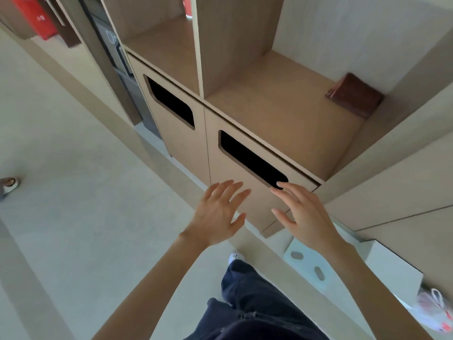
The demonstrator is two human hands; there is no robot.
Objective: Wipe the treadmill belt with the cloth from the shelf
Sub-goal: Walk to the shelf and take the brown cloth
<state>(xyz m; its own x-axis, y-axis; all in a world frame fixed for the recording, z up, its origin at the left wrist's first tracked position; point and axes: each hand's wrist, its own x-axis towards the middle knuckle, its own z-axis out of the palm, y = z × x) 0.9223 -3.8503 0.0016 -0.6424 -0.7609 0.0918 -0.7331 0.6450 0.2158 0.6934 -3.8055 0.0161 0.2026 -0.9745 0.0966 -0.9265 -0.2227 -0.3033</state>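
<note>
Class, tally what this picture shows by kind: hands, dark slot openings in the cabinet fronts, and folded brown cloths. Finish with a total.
Hands: 2, the left hand and the right hand
Dark slot openings: 2, the left slot and the right slot
Folded brown cloths: 1, the cloth on the shelf
Total: 5

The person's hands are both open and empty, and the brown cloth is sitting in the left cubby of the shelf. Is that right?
Not quite. The brown cloth sits in the right cubby, tucked into its back right corner, not in the left one. The head view shows it. The rest holds: the left hand and the right hand are both open and empty.
</note>
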